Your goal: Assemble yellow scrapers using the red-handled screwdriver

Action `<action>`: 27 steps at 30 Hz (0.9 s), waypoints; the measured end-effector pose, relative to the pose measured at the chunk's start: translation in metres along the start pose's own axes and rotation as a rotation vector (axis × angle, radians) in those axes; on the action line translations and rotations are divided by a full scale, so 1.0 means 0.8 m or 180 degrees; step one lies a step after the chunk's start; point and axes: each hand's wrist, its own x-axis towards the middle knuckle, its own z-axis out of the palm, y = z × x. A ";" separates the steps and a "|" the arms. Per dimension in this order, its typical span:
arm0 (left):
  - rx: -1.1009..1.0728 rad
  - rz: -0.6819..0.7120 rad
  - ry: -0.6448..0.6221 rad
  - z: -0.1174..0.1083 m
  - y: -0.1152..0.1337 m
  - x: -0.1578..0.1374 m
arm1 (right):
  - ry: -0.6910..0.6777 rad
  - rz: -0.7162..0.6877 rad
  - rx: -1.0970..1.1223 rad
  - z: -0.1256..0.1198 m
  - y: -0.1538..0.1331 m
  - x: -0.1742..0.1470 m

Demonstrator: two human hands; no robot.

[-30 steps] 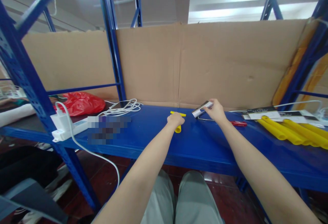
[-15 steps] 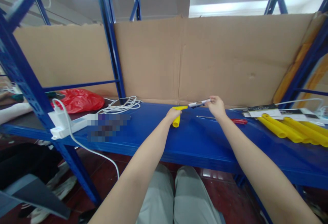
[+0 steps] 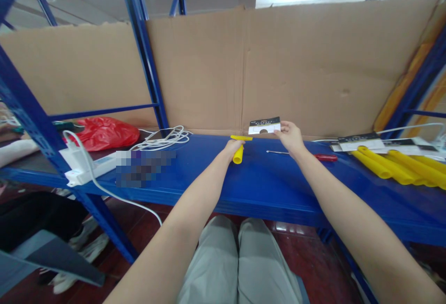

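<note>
My left hand (image 3: 234, 148) is closed around a yellow T-shaped plastic piece (image 3: 238, 156), whose round tube end points toward me and whose flat crossbar is at the top. Held up by its right edge, a black-and-white printed card (image 3: 265, 127) with a dark half-round mark is pinched in my right hand (image 3: 290, 136). The card faces me, just right of the yellow piece and apart from it. A screwdriver (image 3: 325, 158) with a red handle lies on the blue shelf (image 3: 268, 188), partly hidden behind my right wrist.
Several yellow tubes (image 3: 372, 162) lie at the right beside a stack of printed cards (image 3: 362, 141). On the left are a white power strip (image 3: 94, 167), a coiled white cable (image 3: 172, 139) and a red plastic bag (image 3: 108, 134). A cardboard panel (image 3: 296, 67) stands behind the shelf.
The card in my right hand has turned from nearly edge-on to facing me and has risen slightly. The yellow piece's crossbar has swung level. The camera view has shifted a little.
</note>
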 end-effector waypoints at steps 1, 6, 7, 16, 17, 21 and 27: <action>-0.0082 -0.0037 0.0030 -0.001 0.000 0.000 | -0.0047 0.0004 0.0027 0.000 0.000 0.000; -0.0577 -0.0204 0.0293 -0.002 -0.002 0.006 | -0.0106 -0.0013 -0.0075 -0.002 0.000 -0.002; -0.0679 -0.0217 0.0337 -0.002 -0.003 0.009 | -0.0069 0.0008 -0.0118 -0.002 -0.001 -0.003; -0.1655 -0.0342 0.0637 -0.009 -0.001 0.024 | -0.0325 0.0437 0.0146 -0.005 -0.021 -0.010; -0.1713 -0.0372 0.0674 -0.010 0.000 0.024 | -0.0395 0.0518 0.0165 -0.008 -0.024 -0.009; -0.1829 -0.0412 0.0903 -0.017 0.001 0.024 | -0.0696 0.0610 0.0382 -0.014 -0.029 -0.010; -0.1867 -0.0294 0.0503 -0.014 -0.003 0.033 | -0.1028 0.0498 0.0488 0.001 -0.030 -0.024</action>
